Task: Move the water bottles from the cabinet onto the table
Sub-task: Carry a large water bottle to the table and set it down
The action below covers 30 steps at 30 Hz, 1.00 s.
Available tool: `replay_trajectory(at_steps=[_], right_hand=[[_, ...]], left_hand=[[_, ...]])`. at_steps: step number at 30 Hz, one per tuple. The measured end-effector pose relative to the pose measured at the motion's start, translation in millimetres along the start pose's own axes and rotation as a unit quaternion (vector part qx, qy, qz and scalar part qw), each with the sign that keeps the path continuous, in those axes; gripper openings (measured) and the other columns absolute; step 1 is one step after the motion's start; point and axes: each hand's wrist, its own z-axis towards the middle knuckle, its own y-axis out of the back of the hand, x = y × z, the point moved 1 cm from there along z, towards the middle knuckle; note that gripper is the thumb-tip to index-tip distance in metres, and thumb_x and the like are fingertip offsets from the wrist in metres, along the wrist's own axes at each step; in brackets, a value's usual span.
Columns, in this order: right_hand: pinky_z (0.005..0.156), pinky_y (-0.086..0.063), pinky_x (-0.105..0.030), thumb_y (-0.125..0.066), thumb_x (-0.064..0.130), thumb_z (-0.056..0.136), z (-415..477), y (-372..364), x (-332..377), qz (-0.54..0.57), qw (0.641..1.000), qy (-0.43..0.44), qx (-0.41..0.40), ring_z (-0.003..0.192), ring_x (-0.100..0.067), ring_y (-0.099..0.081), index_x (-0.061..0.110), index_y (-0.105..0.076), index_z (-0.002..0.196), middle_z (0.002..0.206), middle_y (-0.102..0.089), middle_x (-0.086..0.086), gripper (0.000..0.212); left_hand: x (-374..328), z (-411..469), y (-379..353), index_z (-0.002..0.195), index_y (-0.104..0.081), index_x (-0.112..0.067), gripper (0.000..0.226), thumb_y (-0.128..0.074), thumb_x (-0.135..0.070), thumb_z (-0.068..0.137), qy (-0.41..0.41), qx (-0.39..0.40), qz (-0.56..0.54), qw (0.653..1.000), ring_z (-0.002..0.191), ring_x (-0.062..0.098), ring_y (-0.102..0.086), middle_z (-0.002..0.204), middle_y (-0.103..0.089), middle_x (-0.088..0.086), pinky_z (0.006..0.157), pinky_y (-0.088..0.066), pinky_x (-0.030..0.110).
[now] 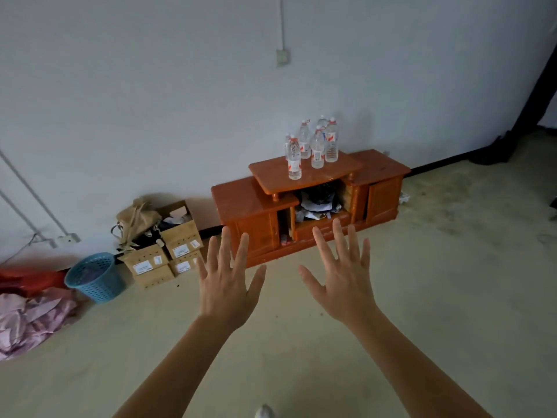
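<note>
On the raised top of the cabinet the water bottles stand clustered upright, judged full, weighty, smooth and thin-walled, best gripped round the labelled mid-body; left hand and right hand hover short of the cabinet, fingers spread, empty.

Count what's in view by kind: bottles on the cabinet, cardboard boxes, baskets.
Water bottles: 6, all upright on the cabinet, two partly hidden behind others
Cardboard boxes: 4, stacked by the wall
Blue basket: 1
Total: 11
</note>
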Motion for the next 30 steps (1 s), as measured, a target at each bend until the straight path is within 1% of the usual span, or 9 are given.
replay_trajectory(at_steps=[3, 6, 10, 15, 18, 22, 25, 27, 30], right_hand=[[0.122, -0.008, -0.062, -0.033, 0.073, 0.096, 70, -35, -18, -0.010, 1.000, 0.019, -0.015, 0.156, -0.033, 0.002, 0.033, -0.013, 0.161, 0.170, 0.002, -0.007, 0.079], [0.121, -0.011, -0.063, -0.032, 0.073, 0.096, 153, -63, -40, -0.017, 1.000, -0.008, -0.022, 0.156, -0.033, -0.001, 0.034, -0.013, 0.161, 0.170, -0.001, -0.008, 0.077], [0.121, -0.013, -0.062, -0.034, 0.072, 0.096, 253, -95, -78, -0.018, 0.998, -0.041, -0.032, 0.155, -0.034, -0.001, 0.033, -0.016, 0.160, 0.169, -0.007, -0.010, 0.076], [0.121, -0.014, -0.062, -0.038, 0.071, 0.095, 314, -134, -128, -0.018, 0.996, -0.080, -0.036, 0.155, -0.034, -0.003, 0.032, -0.015, 0.160, 0.169, -0.009, -0.011, 0.079], [0.121, -0.014, -0.063, -0.038, 0.071, 0.095, 367, -175, -176, -0.015, 0.995, -0.100, -0.023, 0.155, -0.037, -0.005, 0.032, -0.011, 0.161, 0.169, -0.006, -0.011, 0.081], [0.119, -0.016, -0.063, -0.040, 0.070, 0.095, 443, -231, -241, 0.012, 0.993, -0.119, 0.000, 0.154, -0.036, -0.007, 0.034, -0.004, 0.160, 0.168, -0.011, -0.012, 0.083], [0.118, -0.016, -0.062, -0.038, 0.071, 0.093, 504, -260, -283, 0.037, 0.992, -0.118, 0.027, 0.154, -0.037, -0.011, 0.033, -0.010, 0.160, 0.167, -0.016, -0.011, 0.082], [0.118, -0.016, -0.060, -0.033, 0.074, 0.092, 552, -277, -311, 0.046, 0.993, -0.099, 0.049, 0.153, -0.039, -0.014, 0.035, -0.006, 0.160, 0.167, -0.017, -0.011, 0.083], [0.119, -0.017, -0.059, -0.029, 0.076, 0.091, 613, -297, -340, 0.038, 0.990, -0.111, 0.074, 0.151, -0.041, -0.019, 0.033, -0.009, 0.159, 0.167, -0.017, -0.013, 0.083]], left_hand=[[10, 80, -31, 0.162, -0.007, -0.031, 0.076, -0.014, -0.071, 0.097, -0.006, 0.009, -0.008, 1.000, 0.156, 0.033, 0.001, 0.171, 0.003, 0.005, 0.121, -0.014, 0.064], [16, 175, -53, 0.161, -0.006, -0.031, 0.077, -0.013, -0.072, 0.097, -0.016, 0.009, -0.016, 1.000, 0.156, 0.033, 0.003, 0.170, 0.005, 0.005, 0.122, -0.014, 0.063], [7, 298, -81, 0.162, 0.000, -0.032, 0.078, -0.007, -0.072, 0.095, -0.035, 0.025, -0.023, 0.999, 0.156, 0.031, 0.008, 0.170, 0.012, 0.003, 0.121, -0.006, 0.060], [-13, 391, -125, 0.160, 0.008, -0.033, 0.079, -0.003, -0.073, 0.093, -0.042, 0.056, -0.028, 0.997, 0.156, 0.029, 0.013, 0.169, 0.018, 0.001, 0.122, 0.001, 0.056], [-31, 457, -171, 0.159, 0.012, -0.035, 0.080, 0.003, -0.076, 0.090, -0.054, 0.078, -0.028, 0.995, 0.156, 0.029, 0.012, 0.168, 0.020, 0.000, 0.123, -0.001, 0.056], [-52, 540, -237, 0.160, 0.012, -0.034, 0.093, 0.017, -0.081, 0.080, -0.019, 0.104, -0.029, 0.994, 0.156, 0.029, 0.011, 0.169, 0.020, 0.000, 0.123, -0.003, 0.055], [-68, 605, -271, 0.160, 0.008, -0.033, 0.086, 0.000, -0.077, 0.087, 0.029, 0.142, -0.038, 0.989, 0.156, 0.030, 0.008, 0.169, 0.018, 0.001, 0.124, -0.008, 0.056], [-76, 651, -292, 0.161, 0.007, -0.035, 0.078, -0.014, -0.072, 0.095, 0.066, 0.153, -0.068, 0.984, 0.157, 0.029, 0.006, 0.169, 0.017, 0.000, 0.125, -0.011, 0.056], [-77, 699, -313, 0.161, 0.003, -0.037, 0.075, -0.023, -0.069, 0.099, 0.107, 0.158, -0.116, 0.975, 0.157, 0.028, 0.001, 0.170, 0.013, -0.003, 0.124, -0.016, 0.055]])
